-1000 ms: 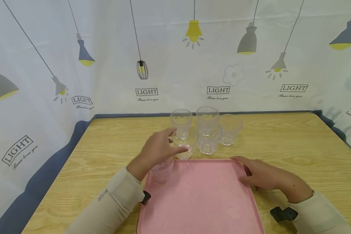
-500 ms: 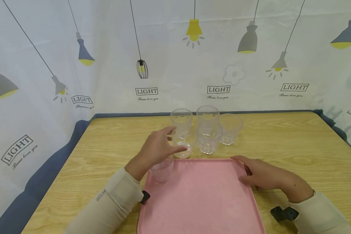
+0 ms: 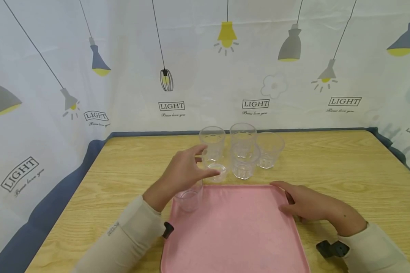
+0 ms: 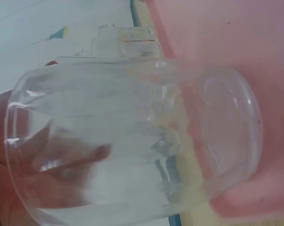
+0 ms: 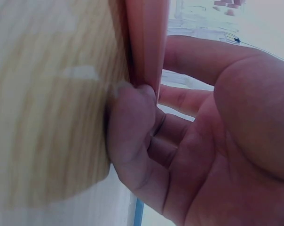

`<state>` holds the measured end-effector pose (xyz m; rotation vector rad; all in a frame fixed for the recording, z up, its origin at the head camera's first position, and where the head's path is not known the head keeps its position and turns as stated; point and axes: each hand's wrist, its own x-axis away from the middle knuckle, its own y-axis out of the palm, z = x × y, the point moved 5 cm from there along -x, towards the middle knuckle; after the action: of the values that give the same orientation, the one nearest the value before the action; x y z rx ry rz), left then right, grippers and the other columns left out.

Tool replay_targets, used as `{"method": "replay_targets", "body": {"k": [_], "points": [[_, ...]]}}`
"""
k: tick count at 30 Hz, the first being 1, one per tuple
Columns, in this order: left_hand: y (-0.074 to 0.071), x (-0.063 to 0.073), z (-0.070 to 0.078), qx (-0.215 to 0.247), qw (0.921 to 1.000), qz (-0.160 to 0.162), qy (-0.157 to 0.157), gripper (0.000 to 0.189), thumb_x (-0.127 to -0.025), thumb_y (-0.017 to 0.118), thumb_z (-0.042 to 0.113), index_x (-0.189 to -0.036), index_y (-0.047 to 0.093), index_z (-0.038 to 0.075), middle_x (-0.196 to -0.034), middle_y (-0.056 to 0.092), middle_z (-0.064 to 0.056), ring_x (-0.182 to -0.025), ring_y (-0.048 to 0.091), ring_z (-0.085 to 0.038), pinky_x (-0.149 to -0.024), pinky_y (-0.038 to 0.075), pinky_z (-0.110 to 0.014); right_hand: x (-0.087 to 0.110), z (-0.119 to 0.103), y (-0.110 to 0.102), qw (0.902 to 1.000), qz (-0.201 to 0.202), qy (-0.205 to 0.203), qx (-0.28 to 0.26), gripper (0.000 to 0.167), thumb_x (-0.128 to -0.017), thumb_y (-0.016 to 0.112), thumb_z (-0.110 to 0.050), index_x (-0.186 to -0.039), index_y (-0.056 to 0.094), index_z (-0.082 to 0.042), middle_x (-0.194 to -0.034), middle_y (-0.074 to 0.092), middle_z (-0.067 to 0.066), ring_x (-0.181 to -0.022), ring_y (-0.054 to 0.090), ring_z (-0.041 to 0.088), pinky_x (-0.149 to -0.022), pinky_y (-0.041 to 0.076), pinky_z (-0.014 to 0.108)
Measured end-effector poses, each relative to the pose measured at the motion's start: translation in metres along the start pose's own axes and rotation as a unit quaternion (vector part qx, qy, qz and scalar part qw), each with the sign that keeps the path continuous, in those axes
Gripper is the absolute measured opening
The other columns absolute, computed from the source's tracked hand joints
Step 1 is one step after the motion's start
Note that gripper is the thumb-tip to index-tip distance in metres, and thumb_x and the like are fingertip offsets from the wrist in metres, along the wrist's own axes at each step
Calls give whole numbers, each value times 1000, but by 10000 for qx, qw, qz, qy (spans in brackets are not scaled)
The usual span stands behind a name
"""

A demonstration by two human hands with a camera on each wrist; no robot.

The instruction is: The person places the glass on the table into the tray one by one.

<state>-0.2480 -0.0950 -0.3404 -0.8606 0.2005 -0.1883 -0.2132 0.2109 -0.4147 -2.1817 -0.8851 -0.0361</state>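
Pink tray (image 3: 235, 231), one: its far right corner gripped by the right hand (image 3: 307, 201). Held cup (image 3: 216, 162), clear, one of six: just beyond the tray's far edge, left of middle, clasped between thumb and fingers of the left hand (image 3: 182, 170), the nearer one; long axis roughly upright, exact tilt unclear. Tray cup (image 3: 188, 201), one: inside the tray's far left corner. Standing cups (image 3: 269, 149), four: clustered past the tray's far edge.
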Motion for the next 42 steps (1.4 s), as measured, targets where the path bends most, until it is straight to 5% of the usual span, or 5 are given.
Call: {"method": "replay_targets", "body": {"k": [13,26,36,42], "points": [[-6,15,17,441,9983,-158,356,87,-71,90,40,-146,50,22,-142,59,-2,-111,69,-20,-86,59,-34,0,2,0,10000,46,35,63,69,-98,63,-19,-154,26,-3,-76,50,5,-50,53,15,-53,50,29],[-6,42,35,1147,9878,-962,423,87,-71,90,39,-147,48,30,-144,56,6,-120,64,-22,-85,59,-28,0,1,0,10000,68,5,20,68,-98,63,-18,-154,26,-2,-74,50,5,-48,54,16,-51,50,30],[-10,61,30,1361,9828,-1220,254,86,-71,91,37,-145,48,36,-142,57,5,-112,69,-24,-80,60,-27,0,0,0,10000,33,5,36,69,-99,62,-19,-154,25,-1,-75,51,5,-49,54,15,-52,50,30],[-14,72,22,1512,9790,-1347,232,84,-71,91,36,-144,50,29,-142,57,0,-113,69,-27,-83,60,-26,0,-1,1,9999,46,-62,66,68,-98,63,-19,-153,26,-1,-75,51,4,-49,53,14,-52,50,29]]}}
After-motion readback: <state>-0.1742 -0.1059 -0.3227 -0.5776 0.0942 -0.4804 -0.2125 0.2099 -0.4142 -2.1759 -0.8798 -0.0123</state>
